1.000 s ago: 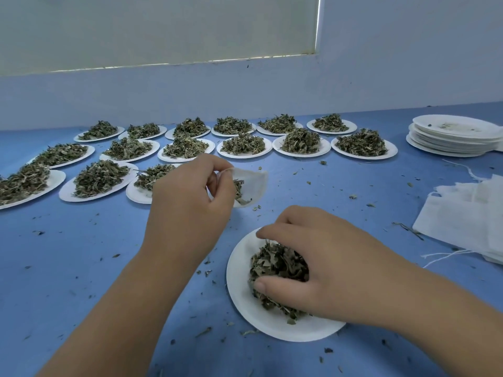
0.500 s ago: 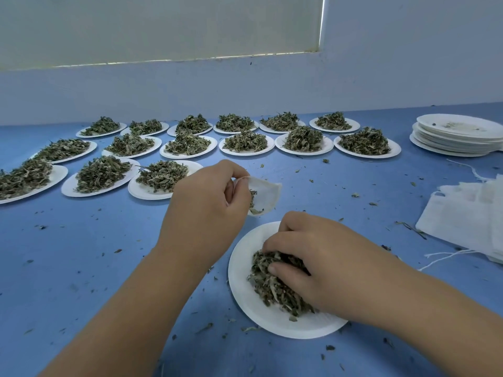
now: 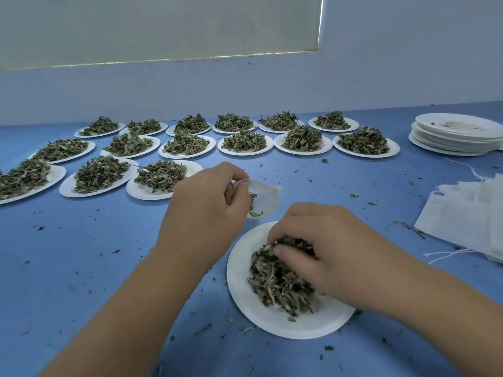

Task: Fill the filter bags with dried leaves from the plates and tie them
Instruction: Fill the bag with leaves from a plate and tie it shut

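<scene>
Blue tabletop [image 3: 81, 268] is filling most of the head view, running back to a pale wall [image 3: 245, 85], with rows of heaped plates [image 3: 246, 151] waiting across the upper middle of the frame, a stack of empty plates [image 3: 457, 137] sitting at the upper right and a pile of unused bags [image 3: 462, 221] lying at the right edge. At centre, the left hand [image 3: 201, 213] is pinching the rim of a white filter bag [image 3: 265, 195] and holding its mouth open toward the right – a few leaves are already showing inside it. Compared with a second ago, this hand has been drifting right and lower in the frame, so the bag is now hanging just beyond the far rim of the near plate [image 3: 239, 289], at lower centre. The right hand [image 3: 326, 248] has changed more: where it was lying broadly over the dried leaves [image 3: 275, 278], its fingers are now bunching at the top of the heap, with the thumb pressing in from the left, closing on a pinch. Most of the heap is still sitting on the plate, so by my reading the filling of this bag is only getting under way – another pinch is being gathered for a short trip up to the open mouth, and tying is still some way off. Crumbs [image 3: 117, 251] are lying scattered over the blue, suggesting transfers are spilling a little.
</scene>
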`<state>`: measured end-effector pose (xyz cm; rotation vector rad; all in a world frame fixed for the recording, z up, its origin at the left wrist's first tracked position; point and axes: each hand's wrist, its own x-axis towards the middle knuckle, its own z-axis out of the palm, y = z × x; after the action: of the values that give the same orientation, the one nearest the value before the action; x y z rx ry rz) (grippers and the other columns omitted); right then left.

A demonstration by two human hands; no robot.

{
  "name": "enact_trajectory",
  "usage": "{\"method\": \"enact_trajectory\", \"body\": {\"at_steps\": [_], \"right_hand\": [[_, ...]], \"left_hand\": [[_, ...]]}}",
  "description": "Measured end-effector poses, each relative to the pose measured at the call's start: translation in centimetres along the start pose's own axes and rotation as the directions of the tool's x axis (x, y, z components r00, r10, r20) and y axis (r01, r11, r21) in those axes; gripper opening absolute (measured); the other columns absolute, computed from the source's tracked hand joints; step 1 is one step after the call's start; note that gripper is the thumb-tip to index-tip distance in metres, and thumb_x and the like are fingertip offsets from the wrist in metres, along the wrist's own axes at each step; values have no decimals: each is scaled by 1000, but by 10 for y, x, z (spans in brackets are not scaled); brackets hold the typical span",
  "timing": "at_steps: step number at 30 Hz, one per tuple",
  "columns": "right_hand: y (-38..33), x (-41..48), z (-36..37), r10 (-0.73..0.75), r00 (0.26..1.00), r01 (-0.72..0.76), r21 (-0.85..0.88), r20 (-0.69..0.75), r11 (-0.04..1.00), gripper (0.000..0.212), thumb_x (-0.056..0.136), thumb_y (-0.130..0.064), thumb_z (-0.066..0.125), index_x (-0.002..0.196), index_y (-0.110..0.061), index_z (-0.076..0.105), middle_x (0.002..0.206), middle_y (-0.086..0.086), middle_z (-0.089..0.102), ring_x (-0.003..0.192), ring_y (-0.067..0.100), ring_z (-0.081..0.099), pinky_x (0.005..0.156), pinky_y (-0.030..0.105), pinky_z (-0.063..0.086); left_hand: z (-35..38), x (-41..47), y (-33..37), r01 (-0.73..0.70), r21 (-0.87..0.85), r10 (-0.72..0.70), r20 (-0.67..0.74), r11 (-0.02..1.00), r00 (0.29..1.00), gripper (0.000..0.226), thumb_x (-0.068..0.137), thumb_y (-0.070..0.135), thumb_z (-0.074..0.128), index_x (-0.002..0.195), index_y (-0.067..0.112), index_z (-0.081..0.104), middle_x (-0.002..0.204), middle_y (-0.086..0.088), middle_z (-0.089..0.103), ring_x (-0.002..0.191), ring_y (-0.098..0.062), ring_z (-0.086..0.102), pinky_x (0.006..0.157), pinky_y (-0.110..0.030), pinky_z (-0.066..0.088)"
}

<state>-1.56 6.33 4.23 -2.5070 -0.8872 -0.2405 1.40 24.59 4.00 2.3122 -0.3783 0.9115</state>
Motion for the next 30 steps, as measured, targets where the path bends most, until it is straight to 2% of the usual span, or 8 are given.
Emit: {"method": "enact_trajectory", "body": {"at_steps": [4,9,12,15,20,25,27,30], "right_hand": [[5,2,-12,53,995,-36,191,-84,981,12,83,-34,60,89,-36,71,80,-21,63,81,-7,56,71,7,38],[13,2,-23,132,967,-13,476,-217,879,10,77,-32,66,83,-35,73,74,-11,67,71,9,63,67,21,51],[14,4,-19,174,932,21,525,-319,851,9,78,-28,68,84,-33,73,73,-9,67,70,10,62,68,22,50],[12,6,-10,194,911,2,475,-364,880,11,78,-28,68,84,-35,72,77,-11,68,75,10,64,71,21,51],[8,9,3,135,910,-44,234,-391,971,14,81,-25,70,93,-33,71,80,-18,62,81,1,58,72,10,42],[7,8,4,114,892,-56,144,-437,988,27,79,-25,72,95,-36,54,79,-20,58,81,-4,53,72,6,39],[7,7,3,63,895,-58,25,-441,998,20,80,-24,73,89,-31,57,75,-17,56,80,2,50,71,9,39],[5,6,3,-18,900,-32,-106,-436,994,14,79,-17,76,85,-22,65,73,-10,58,66,8,47,60,14,40]], "left_hand": [[0,0,-1,0,-2,0,-8,1000,1000,7,89,15,62,86,17,68,57,3,53,61,-12,48,53,-21,36],[3,-1,1,13,-17,-13,20,1000,1000,9,89,15,62,84,20,67,56,3,53,65,-9,48,57,-17,36],[4,-2,3,21,-27,-20,37,999,999,9,89,16,62,84,22,66,57,3,53,63,-9,47,57,-20,37],[5,-3,7,51,-55,-48,64,997,997,9,89,18,61,84,23,66,56,2,53,62,-8,46,58,-22,37],[8,-5,13,73,-97,-65,79,993,995,8,88,20,62,83,23,68,56,2,53,62,-7,46,60,-23,38],[12,-7,16,100,-112,-88,111,989,990,8,87,22,62,82,24,68,56,3,54,60,-6,46,57,-20,37],[13,-7,18,124,-129,-108,121,984,987,9,87,23,62,80,26,67,56,2,53,57,-5,46,56,-20,37],[13,-7,19,171,-168,-151,130,971,980,13,85,20,61,74,27,65,59,-1,55,56,-6,46,56,-17,38]]}}
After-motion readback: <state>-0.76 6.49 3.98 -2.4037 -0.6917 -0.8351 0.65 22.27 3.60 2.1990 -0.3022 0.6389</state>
